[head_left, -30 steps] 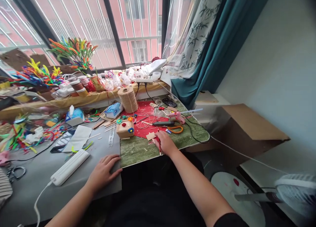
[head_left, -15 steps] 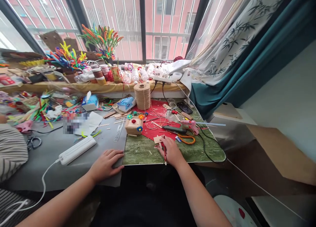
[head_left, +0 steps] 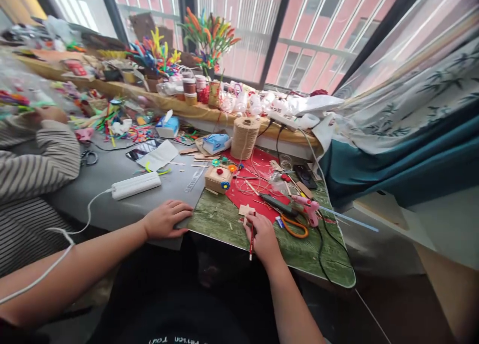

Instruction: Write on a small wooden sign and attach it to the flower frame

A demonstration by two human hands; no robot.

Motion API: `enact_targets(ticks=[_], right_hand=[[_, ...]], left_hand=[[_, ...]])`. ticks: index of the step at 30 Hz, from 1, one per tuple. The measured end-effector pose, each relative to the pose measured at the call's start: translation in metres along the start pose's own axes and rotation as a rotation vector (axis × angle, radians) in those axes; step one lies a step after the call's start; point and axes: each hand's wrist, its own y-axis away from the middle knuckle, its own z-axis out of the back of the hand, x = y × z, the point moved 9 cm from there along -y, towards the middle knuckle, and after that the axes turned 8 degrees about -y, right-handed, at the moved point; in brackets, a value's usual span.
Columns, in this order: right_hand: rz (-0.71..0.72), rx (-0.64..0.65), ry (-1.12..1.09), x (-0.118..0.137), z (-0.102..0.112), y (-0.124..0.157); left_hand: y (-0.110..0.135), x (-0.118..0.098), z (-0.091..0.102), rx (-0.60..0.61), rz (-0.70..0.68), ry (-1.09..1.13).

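Note:
Near the table's front edge, my right hand [head_left: 264,236] is closed on a red pencil [head_left: 252,239] that points toward me. Just beyond its fingertips lies a small piece of thin wood [head_left: 245,209]. My left hand [head_left: 167,220] rests flat on the grey mat [head_left: 175,191], its fingers stretched toward the green board [head_left: 213,219]. Between and beyond my hands stands a small wooden box [head_left: 218,178] with coloured flowers on it. Right of my right hand are orange-handled scissors [head_left: 295,226] and a pink glue gun [head_left: 307,209].
A twine spool [head_left: 245,138] stands on a red sheet [head_left: 262,164]. A white power strip [head_left: 136,185] lies at left, its cable crossing my left arm. Another person's striped sleeve [head_left: 58,154] is at far left. Craft supplies crowd the windowsill [head_left: 160,104].
The view has swung left and tilted, bringing more of the other person's arm into sight. My right hand keeps hold of the pencil; my left hand stays flat on the mat.

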Motion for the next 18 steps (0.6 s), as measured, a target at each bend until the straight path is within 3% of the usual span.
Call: enact_targets(ticks=[9, 13, 18], right_hand=[[0.013, -0.003, 0.031, 0.005, 0.001, -0.003], [0.066, -0.022, 0.057, 0.003, -0.001, 0.001], [0.129, -0.021, 0.08, -0.014, -0.016, 0.001]], left_hand=[[-0.005, 0.003, 0.012, 0.089, 0.083, 0.161], [-0.016, -0.01, 0.036, 0.005, -0.038, 0.036], [-0.053, -0.03, 0.026, 0.095, -0.175, -0.016]])
